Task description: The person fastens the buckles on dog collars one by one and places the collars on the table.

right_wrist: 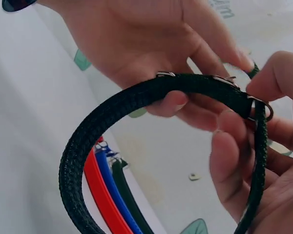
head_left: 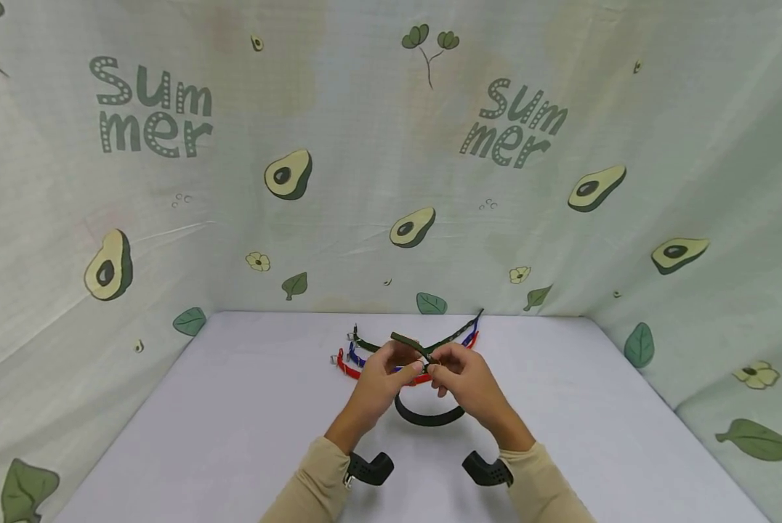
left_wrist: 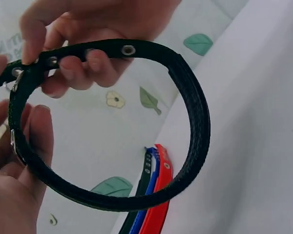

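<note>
1. On the left stretch of the cloth backdrop [head_left: 57, 181], a thin pale fabric with soft creases, the word "Summer" is printed in dotted grey-green letters, split over two lines; halved avocados, leaves and small flowers are scattered round it.

2. The left hand [head_left: 379, 378] has its fingers curled round the buckle end of a black woven collar [head_left: 428, 417]. The left wrist view shows the strap as ribbed webbing bent into a round loop, with metal eyelets along it; two can be counted there.

3. The loop is held up just above the pale, matt table [head_left: 201, 436], in the middle, between both hands, its lower curve hanging toward the person.

4. Behind the hands, three more collars lie flat side by side: one red collar [head_left: 347, 367], one blue collar [head_left: 355, 356] and one dark green collar [head_left: 365, 343]. They are smooth and narrow, with small metal buckles at their left ends.

5. The right hand [head_left: 463, 378] pinches the black collar's free end at the metal buckle [right_wrist: 260, 108], thumb and fingers closed on the strap.

6. Two beige sleeves [head_left: 548, 487] reach in from below, each with a dark wrist strap.

7. Further right, "Summer" appears a second time, tilted.
</note>
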`<state>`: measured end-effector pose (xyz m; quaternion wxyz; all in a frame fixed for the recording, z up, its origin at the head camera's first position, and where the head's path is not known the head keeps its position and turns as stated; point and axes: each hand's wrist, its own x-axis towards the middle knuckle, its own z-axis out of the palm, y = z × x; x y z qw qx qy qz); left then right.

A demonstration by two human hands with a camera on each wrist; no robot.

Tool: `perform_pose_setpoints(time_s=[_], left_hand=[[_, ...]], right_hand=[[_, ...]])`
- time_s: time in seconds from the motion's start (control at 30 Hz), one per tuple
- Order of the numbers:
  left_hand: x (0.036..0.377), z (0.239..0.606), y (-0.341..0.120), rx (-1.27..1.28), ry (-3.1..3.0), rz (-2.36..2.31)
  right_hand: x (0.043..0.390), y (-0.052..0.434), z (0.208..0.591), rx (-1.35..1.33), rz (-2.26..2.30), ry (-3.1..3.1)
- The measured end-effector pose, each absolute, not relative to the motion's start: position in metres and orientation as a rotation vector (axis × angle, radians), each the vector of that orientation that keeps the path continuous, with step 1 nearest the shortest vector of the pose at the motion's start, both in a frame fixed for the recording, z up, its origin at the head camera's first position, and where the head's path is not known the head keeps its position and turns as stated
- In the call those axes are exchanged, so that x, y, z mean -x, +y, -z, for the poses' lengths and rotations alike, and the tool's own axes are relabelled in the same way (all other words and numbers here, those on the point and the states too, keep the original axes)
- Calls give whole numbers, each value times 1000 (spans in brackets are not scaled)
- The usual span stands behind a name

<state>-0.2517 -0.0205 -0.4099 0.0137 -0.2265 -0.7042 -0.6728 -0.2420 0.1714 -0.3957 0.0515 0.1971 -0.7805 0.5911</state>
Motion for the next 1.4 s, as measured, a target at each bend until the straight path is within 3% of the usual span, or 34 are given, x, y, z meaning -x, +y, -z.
perform_pose_setpoints(time_s=[0.43,0.87,1.1,1.4], left_hand=[[249,416,-10,603,-2382,1879],[248,416,-9,615,-2306,1874],[246,417,-9,606,-2244,2001],[246,411,-13,664,-2253,1924]], right_hand=[[244,151,410,-297,-2062,-1941],[243,149,411,-361,-2071,-1774],[241,155,408,-451,-1743,-1900],[219,155,376,-562,-1320,-1970]])
